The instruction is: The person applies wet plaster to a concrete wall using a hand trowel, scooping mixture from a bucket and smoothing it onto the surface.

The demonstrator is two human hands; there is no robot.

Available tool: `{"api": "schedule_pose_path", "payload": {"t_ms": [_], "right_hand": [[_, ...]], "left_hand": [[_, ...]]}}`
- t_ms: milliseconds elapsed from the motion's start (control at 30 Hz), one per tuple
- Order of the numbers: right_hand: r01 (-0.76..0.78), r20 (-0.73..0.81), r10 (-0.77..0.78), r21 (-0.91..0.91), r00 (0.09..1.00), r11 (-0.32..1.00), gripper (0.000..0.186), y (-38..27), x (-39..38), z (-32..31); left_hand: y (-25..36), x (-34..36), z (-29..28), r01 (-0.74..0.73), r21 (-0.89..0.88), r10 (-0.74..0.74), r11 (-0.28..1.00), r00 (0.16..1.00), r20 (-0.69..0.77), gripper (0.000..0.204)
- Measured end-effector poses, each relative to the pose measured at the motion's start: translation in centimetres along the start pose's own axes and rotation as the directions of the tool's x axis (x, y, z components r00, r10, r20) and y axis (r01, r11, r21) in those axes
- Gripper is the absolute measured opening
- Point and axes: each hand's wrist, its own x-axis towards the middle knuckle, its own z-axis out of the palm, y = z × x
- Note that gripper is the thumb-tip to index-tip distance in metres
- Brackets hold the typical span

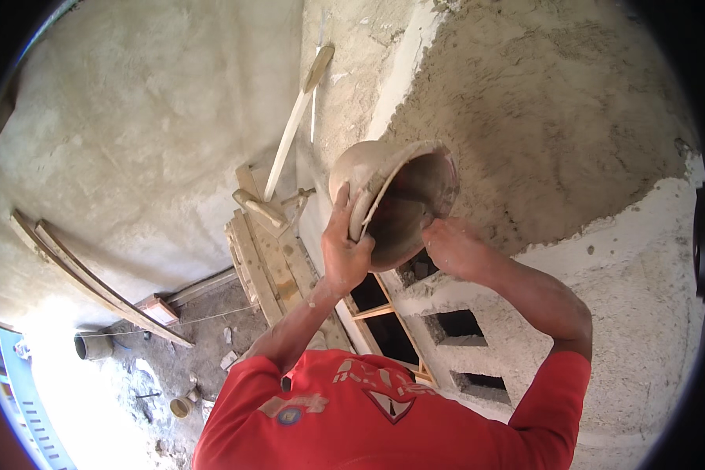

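A mortar-smeared, rounded bucket (359,162) is raised in front of me, tilted so that its dark mouth faces right and toward me. Its near left rim is gripped by my left hand (348,249), thumb at the rim and fingers on the outer side. My right hand (451,244) is closed in a fist at the right edge of the mouth. Whatever it holds inside the bucket is too dark to make out. Behind the bucket, a broad patch of rough, damp-looking plaster (548,117) covers the wall.
Wooden planks (278,258) form a platform ahead to the left, with a pole (292,133) leaning above. Long boards (102,278) lean on the left wall. Two buckets, one grey (94,345) and one yellowish (182,406), stand on the rubble-strewn floor. Block openings (458,325) pierce the right wall.
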Motion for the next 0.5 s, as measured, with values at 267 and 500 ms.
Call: {"api": "schedule_pose_path", "payload": {"t_ms": [267,500], "right_hand": [[-0.225,0.018,0.224,0.096,0.974,0.97,0.015,0.7,-1.1,-1.5],[-0.16,-0.049,0.183,0.304,0.982,0.939,0.028,0.6,-1.6,1.1]], "left_hand": [[0.9,-0.5,0.6,-0.152,0.118,0.15,0.981,0.988,0.025,0.075],[1.3,0.4,1.8,-0.166,0.108,0.153,0.98,0.982,0.114,0.078]]}}
